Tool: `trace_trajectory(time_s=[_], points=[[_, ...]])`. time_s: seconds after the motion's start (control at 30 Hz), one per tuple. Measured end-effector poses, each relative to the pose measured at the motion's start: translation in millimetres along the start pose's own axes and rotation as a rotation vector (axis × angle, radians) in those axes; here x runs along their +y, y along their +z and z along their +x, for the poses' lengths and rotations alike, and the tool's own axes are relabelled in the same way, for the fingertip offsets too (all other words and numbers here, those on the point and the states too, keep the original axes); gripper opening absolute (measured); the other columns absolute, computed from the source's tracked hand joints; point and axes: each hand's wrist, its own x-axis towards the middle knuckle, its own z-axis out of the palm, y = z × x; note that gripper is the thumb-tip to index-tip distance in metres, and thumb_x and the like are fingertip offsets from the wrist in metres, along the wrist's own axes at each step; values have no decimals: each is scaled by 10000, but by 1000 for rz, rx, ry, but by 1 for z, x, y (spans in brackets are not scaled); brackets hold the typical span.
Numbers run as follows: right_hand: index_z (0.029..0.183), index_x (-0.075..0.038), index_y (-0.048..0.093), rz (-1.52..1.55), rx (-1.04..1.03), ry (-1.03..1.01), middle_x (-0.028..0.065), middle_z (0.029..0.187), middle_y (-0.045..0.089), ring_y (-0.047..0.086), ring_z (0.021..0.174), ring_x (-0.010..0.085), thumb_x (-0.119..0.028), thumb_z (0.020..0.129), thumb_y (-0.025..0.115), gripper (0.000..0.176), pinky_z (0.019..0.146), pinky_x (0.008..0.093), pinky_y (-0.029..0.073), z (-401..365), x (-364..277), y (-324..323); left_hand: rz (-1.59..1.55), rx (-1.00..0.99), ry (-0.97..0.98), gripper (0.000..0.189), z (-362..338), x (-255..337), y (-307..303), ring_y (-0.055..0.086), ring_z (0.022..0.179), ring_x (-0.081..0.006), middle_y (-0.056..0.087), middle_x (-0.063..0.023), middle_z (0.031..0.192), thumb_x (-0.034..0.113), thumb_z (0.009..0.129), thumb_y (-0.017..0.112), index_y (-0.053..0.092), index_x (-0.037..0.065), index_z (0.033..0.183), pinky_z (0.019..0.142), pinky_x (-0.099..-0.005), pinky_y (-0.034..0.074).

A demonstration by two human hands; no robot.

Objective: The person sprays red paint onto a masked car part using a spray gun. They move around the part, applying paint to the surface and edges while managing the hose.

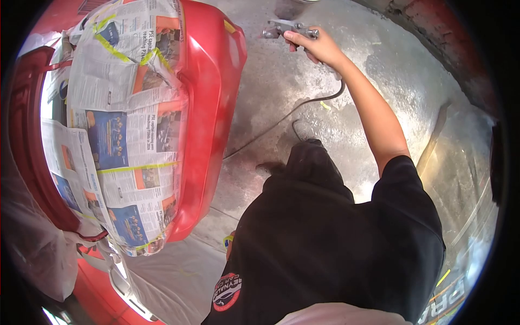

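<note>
My right hand (311,46) is closed around a metal spray gun (286,28), held out at arm's length. The gun is to the right of a glossy red car bumper (214,108), apart from it, with its front end toward the bumper. A dark hose (295,107) trails from below my right hand down to the floor and toward the bumper. My left hand (229,249) shows only as a sliver of skin beside my black shirt, next to a small yellow and blue thing; its fingers are hidden.
Newspaper sheets (141,124) and yellow-green tape (138,169) cover the car's body above the bumper. A dark red raised panel (38,146) stands at far left. Plastic sheeting (184,276) hangs below. The wet-looking concrete floor (374,49) meets a wall edge (433,32) at upper right.
</note>
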Motion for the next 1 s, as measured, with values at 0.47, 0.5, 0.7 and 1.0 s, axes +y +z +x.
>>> trace_trajectory(time_s=[0.47, 0.5, 0.7, 1.0], points=[[738, -66, 691, -189, -113, -28, 19, 621, 593, 543, 560, 134, -646, 770, 729, 582, 562, 314, 442, -19, 31, -6, 143, 37, 69, 657, 26, 41, -40, 648, 979, -414, 692, -255, 935, 587, 961, 419, 704, -4, 948, 857, -467, 472], [740, -67, 694, -212, -234, 50, 21, 621, 594, 550, 572, 138, -644, 770, 730, 579, 576, 316, 447, -26, 30, -10, 93, 36, 36, 661, 21, 48, -44, 648, 978, -413, 691, -254, 933, 594, 960, 418, 702, -3, 944, 854, -466, 472], [776, -62, 682, -211, -96, 62, -7, 613, 596, 449, 436, 81, -620, 806, 710, 559, 418, 254, 355, 16, 64, -5, -141, -8, -93, 660, 9, 48, -36, 640, 894, -388, 672, -238, 870, 616, 959, 421, 685, 16, 886, 823, -436, 474], [950, -42, 736, -218, 37, 97, 78, 721, 678, 667, 731, 209, -710, 750, 697, 699, 720, 351, 508, 21, 91, 13, -2, 13, -64, 621, 17, 17, -33, 621, 776, -333, 647, -209, 779, 589, 959, 476, 665, 11, 831, 768, -397, 476]])
